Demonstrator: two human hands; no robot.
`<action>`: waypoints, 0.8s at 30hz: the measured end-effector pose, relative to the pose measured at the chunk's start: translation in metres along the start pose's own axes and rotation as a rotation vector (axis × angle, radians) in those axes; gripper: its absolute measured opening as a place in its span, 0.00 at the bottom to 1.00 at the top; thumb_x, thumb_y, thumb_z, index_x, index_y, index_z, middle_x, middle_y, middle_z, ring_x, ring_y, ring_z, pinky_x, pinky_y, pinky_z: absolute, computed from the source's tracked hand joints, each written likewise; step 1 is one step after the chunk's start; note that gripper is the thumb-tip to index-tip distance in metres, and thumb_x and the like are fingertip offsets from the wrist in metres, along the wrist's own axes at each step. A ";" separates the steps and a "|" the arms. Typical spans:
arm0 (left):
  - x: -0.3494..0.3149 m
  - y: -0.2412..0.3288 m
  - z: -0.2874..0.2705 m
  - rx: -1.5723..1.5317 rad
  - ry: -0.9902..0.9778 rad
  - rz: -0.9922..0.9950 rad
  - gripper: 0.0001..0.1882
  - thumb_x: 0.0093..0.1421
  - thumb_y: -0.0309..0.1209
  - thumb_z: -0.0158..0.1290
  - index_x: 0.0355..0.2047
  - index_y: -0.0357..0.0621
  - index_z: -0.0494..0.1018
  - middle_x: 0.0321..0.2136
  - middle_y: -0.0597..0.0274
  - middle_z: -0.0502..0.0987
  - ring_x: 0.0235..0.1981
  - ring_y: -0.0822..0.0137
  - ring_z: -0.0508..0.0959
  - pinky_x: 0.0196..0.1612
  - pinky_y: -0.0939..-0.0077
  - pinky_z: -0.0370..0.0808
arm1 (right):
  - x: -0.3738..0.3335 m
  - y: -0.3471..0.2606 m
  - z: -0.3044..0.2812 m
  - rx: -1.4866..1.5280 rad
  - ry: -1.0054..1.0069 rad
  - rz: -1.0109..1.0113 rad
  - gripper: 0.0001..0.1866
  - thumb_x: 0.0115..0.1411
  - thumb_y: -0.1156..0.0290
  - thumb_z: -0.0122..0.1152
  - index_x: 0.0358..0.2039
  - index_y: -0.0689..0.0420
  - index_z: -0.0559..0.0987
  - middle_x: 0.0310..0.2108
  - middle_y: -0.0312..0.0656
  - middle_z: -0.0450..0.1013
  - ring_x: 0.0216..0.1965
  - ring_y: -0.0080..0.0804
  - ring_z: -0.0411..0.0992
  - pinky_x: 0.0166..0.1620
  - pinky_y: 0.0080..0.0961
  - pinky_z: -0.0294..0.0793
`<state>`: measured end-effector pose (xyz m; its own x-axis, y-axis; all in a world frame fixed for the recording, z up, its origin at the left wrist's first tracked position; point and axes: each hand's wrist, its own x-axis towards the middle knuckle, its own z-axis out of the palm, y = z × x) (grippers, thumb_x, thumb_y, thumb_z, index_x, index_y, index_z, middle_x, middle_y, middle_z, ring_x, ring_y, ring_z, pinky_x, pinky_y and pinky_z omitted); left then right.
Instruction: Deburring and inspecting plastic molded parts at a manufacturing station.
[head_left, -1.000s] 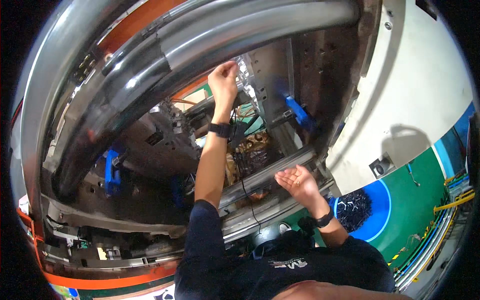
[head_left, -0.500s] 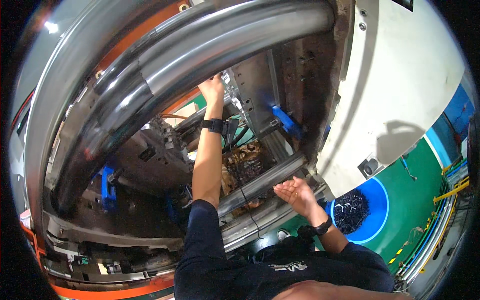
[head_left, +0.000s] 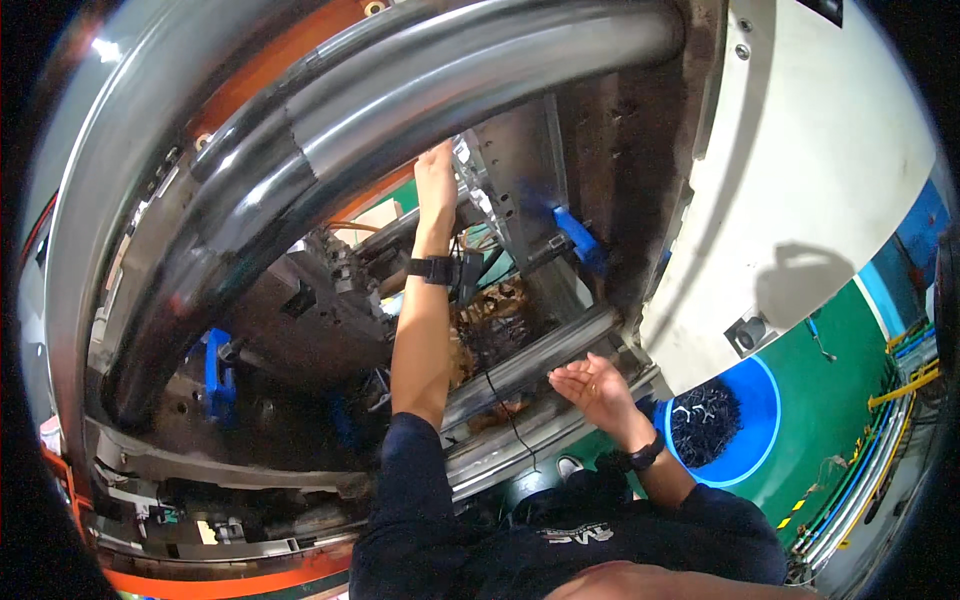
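Left hand [head_left: 437, 172] reaches deep into the mold [head_left: 505, 190], grip hidden so clamp state unclear, right hand [head_left: 590, 385] open and empty below the mold by the lower bar [head_left: 540, 355]; best to brace there and pull straight.

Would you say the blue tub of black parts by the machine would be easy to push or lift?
Probably heavy: the blue tub is heaped with black parts. Sitting flat on the green floor, it looks unlikely to tip. The loose parts would likely shift or spill if it were tilted.
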<state>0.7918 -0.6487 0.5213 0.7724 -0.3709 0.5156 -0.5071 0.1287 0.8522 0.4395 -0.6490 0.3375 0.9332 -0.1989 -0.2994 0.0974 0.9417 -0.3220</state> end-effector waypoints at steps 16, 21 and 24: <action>-0.266 0.031 0.009 0.586 -0.814 0.541 0.13 0.44 0.27 0.53 0.33 0.48 0.77 0.37 0.65 0.76 0.44 0.63 0.73 0.46 0.66 0.64 | 0.055 -0.007 0.010 0.008 0.055 -0.102 0.26 0.69 0.53 0.35 0.38 0.62 0.77 0.37 0.43 0.77 0.39 0.34 0.75 0.47 0.30 0.72; -0.263 0.032 0.005 0.552 -0.800 0.412 0.10 0.45 0.26 0.54 0.30 0.46 0.77 0.35 0.64 0.77 0.43 0.60 0.74 0.46 0.65 0.65 | 0.059 -0.001 0.015 0.017 -0.009 -0.168 0.23 0.68 0.56 0.40 0.38 0.61 0.77 0.35 0.42 0.77 0.38 0.34 0.74 0.46 0.28 0.71; -0.262 0.031 0.003 0.439 -0.707 0.420 0.08 0.47 0.24 0.56 0.30 0.44 0.77 0.32 0.61 0.78 0.39 0.58 0.76 0.43 0.66 0.68 | 0.062 0.002 0.018 0.000 0.064 -0.146 0.22 0.68 0.56 0.41 0.37 0.62 0.77 0.34 0.42 0.77 0.37 0.33 0.74 0.45 0.30 0.72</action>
<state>0.5723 -0.5497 0.4125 0.1534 -0.8652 0.4773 -0.9029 0.0736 0.4235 0.5040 -0.6551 0.3343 0.8851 -0.3502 -0.3065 0.2298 0.9016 -0.3665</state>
